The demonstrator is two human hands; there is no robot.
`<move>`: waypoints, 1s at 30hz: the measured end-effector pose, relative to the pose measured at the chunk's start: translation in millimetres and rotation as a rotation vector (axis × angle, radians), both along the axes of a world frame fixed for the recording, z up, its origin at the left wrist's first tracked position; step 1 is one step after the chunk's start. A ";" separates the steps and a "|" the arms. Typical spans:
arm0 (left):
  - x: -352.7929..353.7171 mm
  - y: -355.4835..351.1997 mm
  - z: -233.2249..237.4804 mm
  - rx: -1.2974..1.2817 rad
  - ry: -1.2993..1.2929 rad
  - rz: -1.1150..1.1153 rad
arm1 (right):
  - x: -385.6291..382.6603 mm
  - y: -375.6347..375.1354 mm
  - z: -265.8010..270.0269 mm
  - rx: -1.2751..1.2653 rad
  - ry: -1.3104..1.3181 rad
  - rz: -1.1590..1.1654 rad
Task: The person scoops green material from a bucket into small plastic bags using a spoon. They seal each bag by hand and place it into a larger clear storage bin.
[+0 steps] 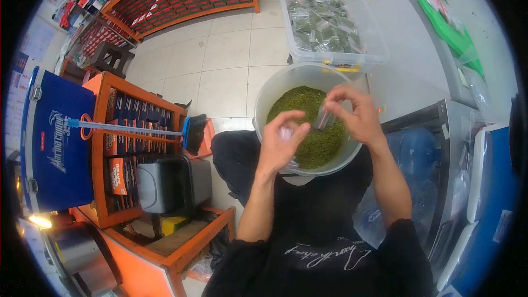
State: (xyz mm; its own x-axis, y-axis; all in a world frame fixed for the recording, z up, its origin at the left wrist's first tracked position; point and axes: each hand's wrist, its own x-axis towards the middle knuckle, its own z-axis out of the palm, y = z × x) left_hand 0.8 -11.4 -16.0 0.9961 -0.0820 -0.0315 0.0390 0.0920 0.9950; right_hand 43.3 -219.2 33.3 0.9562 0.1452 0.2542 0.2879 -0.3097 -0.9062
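Observation:
A white bucket (264, 93) stands between my knees, partly filled with loose green shredded material (300, 99). Above it my right hand (356, 114) pinches a small clear zip bag (323, 119) by its upper end. Beside the bag is my left hand (283, 140), with thumb and forefinger curled toward each other over the bucket's near left side. Something pale and shiny shows within the left hand's grip, mostly covered by the fingers; I cannot tell what it is.
Beyond the bucket, a clear plastic tub (335, 58) holds many small filled bags (322, 22). At left are an orange shelf (99, 148) with boxes, a grey bin (165, 184) and a broom (193, 133). Large blue water bottles (418, 151) stand at right.

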 end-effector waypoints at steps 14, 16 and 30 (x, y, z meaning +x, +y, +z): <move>-1.7 -3.5 3.1 0.309 -0.142 0.008 | -31.7 21.9 -9.1 -0.395 0.009 0.173; -1.7 -1.6 2.7 0.162 -0.088 -0.080 | -29.6 18.1 -7.6 -0.369 0.031 0.256; 1.2 -15.3 -10.0 0.509 -0.208 -0.042 | -32.2 28.6 -14.0 -0.834 0.081 -0.120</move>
